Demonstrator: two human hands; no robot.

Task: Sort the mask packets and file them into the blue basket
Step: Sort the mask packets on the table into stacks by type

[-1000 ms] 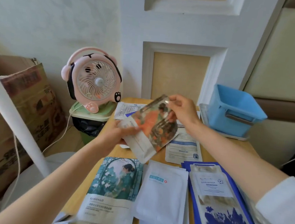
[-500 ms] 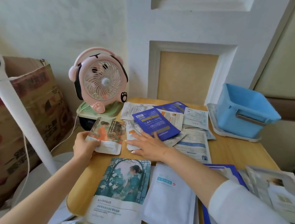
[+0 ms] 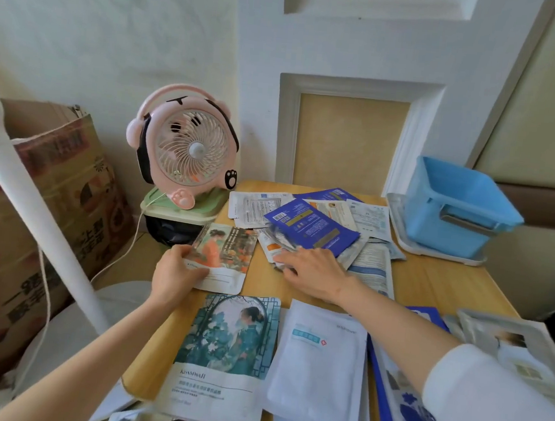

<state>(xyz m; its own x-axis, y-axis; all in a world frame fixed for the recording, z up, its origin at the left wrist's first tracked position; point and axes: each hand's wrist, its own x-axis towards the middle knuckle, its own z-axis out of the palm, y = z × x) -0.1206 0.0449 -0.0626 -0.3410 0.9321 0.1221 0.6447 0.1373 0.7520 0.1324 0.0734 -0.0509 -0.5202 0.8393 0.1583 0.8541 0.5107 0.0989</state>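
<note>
Mask packets [image 3: 311,228] are mid-sort: left hand [image 3: 177,270] pinches the orange-print packet [image 3: 228,253], right hand [image 3: 314,270] rests flat-fingered on them, probably needing to single one out next.

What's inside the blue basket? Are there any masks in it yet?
Inside the blue basket only its own blue walls show, and nothing pokes above the rim. Its near wall hides the bottom, so a flat packet lying there would not be seen.
</note>
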